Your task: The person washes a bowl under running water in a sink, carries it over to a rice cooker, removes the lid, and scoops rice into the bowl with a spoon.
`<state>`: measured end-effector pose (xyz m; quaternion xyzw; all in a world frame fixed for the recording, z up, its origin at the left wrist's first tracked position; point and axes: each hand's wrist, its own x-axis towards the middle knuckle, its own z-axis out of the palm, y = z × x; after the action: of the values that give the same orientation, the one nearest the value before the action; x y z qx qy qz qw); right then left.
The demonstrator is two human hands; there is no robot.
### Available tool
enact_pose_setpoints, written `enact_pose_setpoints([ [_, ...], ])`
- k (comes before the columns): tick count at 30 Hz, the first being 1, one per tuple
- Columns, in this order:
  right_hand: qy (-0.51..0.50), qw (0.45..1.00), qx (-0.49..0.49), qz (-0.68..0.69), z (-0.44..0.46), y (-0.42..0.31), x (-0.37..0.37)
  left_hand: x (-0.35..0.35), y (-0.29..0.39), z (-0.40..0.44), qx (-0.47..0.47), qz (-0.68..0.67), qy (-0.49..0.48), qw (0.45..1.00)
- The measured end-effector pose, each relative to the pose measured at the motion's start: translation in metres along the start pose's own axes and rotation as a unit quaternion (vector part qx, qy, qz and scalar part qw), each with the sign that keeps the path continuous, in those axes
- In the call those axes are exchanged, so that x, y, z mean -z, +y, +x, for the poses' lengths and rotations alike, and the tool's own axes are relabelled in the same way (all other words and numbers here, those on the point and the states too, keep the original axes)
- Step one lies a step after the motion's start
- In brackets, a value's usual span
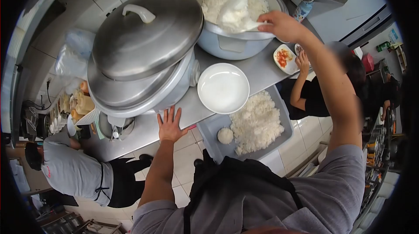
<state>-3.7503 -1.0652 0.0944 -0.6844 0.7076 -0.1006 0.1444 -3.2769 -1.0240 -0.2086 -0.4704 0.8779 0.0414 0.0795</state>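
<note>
My right hand [281,25] is closed around the handle of a white rice paddle [235,12], whose blade is in the white rice [214,3] of the open rice cooker [246,47]. My left hand [170,125] lies with fingers spread on the counter's front edge, below the second cooker. A white plate [223,88] stands between my hands on the counter. Below it, a grey tub [213,150] holds a heap of loose rice [258,122] and a round mound of rice [225,135].
The second cooker [168,90] carries a large metal lid [150,37]. At right, a co-worker's hand [302,61] is beside a dish of red-and-white food [284,58]. Another person in a grey shirt [80,166] bends at lower left. A plastic bag [72,61] lies behind.
</note>
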Motion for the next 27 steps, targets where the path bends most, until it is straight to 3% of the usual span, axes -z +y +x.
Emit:
enact_pose_setpoints([
  [4,-0.056,0.997,0.039,0.018,-0.053,0.001,-0.063,0.003,0.0,0.0,0.005,0.001,-0.021,1.0],
  [11,-0.193,0.969,-0.121,-0.095,-0.1,-0.008,-0.182,0.008,-0.002,-0.004,0.005,-0.011,-0.026,1.0],
  [15,-0.258,0.926,-0.106,-0.253,-0.085,-0.024,-0.188,0.013,-0.002,-0.006,0.008,-0.007,-0.034,0.999],
  [19,-0.267,0.914,-0.083,-0.294,-0.062,-0.05,-0.173,0.008,-0.003,-0.008,0.006,-0.007,-0.026,1.0],
  [21,-0.25,0.899,-0.046,-0.356,-0.055,-0.066,-0.169,0.008,-0.002,-0.009,0.006,-0.005,-0.024,1.0],
  [27,-0.164,0.912,-0.055,-0.373,-0.073,-0.089,-0.134,0.009,-0.004,-0.011,0.007,-0.011,-0.018,1.0],
])
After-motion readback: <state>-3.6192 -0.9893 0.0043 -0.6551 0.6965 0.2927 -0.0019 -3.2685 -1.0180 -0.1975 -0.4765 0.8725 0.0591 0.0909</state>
